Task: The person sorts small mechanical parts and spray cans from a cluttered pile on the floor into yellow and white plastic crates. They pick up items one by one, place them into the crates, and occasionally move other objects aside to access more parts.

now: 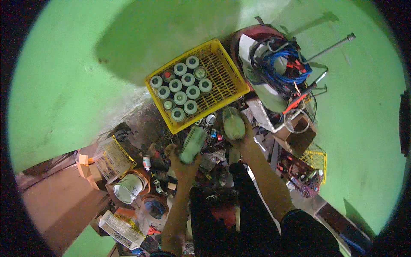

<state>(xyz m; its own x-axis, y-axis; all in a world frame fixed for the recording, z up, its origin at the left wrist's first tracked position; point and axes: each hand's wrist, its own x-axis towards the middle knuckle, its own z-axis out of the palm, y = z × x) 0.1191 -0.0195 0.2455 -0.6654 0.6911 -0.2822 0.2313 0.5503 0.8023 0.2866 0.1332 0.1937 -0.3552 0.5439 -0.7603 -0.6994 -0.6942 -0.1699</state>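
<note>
My left hand (pixel 185 168) is closed around a pale green cylinder (pixel 193 143), which tilts up and to the right. To its right, my right hand (pixel 245 144) grips a rounded, greenish, can-like object (pixel 233 123) whose exact kind I cannot make out. Beyond both hands lies a yellow plastic crate (pixel 221 81) with a slatted base. Several upright cans (pixel 175 85) with round pale tops fill its left part. Among them is one red-topped can (pixel 169 76). Neither hand touches the crate.
Clutter covers the floor around my legs. Coiled blue cables (pixel 284 68) and metal rods lie at the right against the green wall. A white bucket (pixel 128 188), a spray can (pixel 146 162) and a white basket (pixel 122 229) stand at the left. A cardboard box (pixel 299 135) sits at the right.
</note>
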